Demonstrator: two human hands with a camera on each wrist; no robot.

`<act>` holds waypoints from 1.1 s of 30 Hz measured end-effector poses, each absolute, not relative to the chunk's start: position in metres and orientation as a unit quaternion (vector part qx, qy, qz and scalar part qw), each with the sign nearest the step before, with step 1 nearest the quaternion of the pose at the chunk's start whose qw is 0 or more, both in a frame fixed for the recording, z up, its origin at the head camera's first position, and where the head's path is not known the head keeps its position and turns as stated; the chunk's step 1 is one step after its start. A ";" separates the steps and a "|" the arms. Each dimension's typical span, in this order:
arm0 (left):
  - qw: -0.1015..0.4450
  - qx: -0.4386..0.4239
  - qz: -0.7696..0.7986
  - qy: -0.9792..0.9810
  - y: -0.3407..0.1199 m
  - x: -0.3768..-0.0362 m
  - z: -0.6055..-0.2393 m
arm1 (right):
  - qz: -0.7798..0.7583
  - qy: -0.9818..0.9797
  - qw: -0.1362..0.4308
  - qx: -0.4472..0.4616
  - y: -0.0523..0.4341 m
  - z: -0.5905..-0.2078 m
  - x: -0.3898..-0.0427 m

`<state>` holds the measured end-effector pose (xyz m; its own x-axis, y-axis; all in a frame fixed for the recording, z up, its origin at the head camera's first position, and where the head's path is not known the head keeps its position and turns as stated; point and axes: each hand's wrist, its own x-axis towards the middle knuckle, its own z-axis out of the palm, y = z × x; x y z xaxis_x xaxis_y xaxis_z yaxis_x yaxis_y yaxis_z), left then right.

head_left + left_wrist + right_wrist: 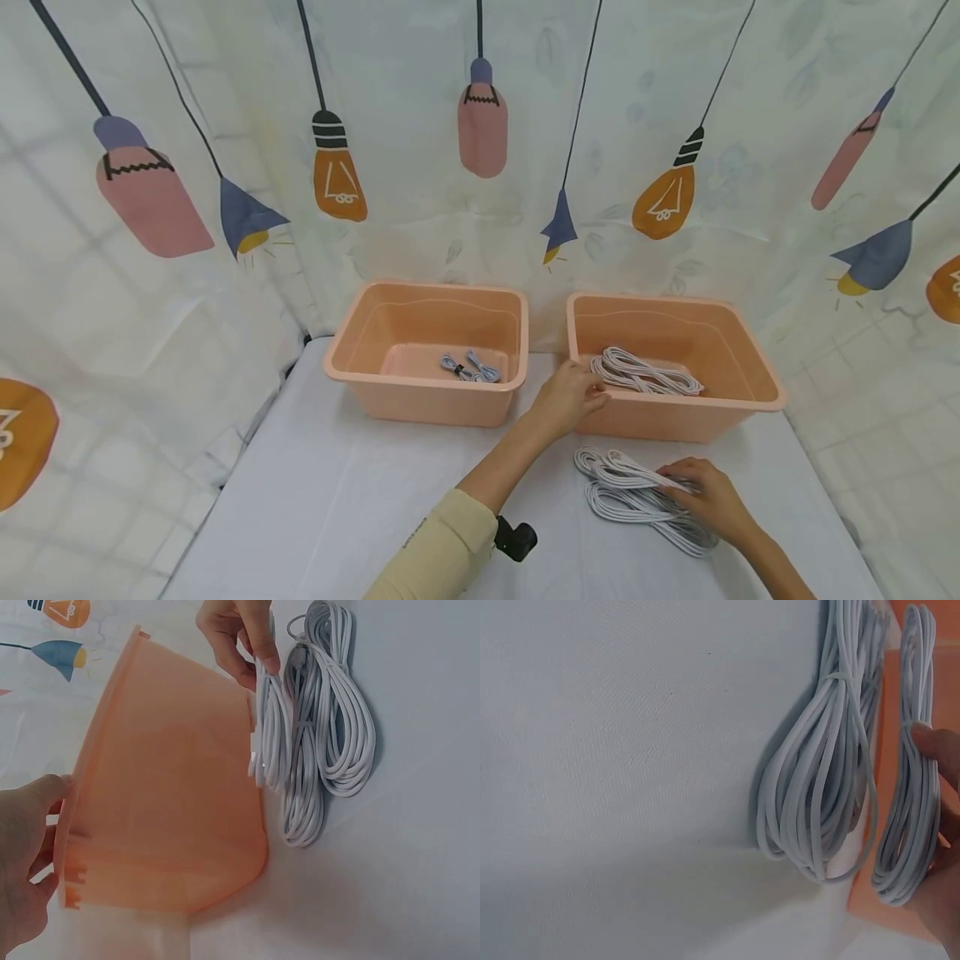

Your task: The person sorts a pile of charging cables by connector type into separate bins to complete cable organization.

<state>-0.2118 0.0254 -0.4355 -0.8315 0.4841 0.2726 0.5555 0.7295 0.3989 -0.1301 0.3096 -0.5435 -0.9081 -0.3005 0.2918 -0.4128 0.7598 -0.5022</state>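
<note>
Evidently unmarked white cable coils [637, 496]

No words, brands or numbers can be read anywhere: the curtain [420, 125] behind the tubs carries only drawn light bulbs, no lettering.

Lamp-print curtain [480, 208], left tub [427, 350]

A white cloth [337, 517] covers the table. Behind it and at both sides hangs a pale curtain [420, 225] with drawings of orange, pink and blue lamps on dark cords. The light seems soft and even.
</note>
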 end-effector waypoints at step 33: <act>0.072 -0.280 -0.241 -0.927 0.026 -0.211 -0.434 | 0.333 -0.900 0.136 0.247 0.328 -0.482 -0.128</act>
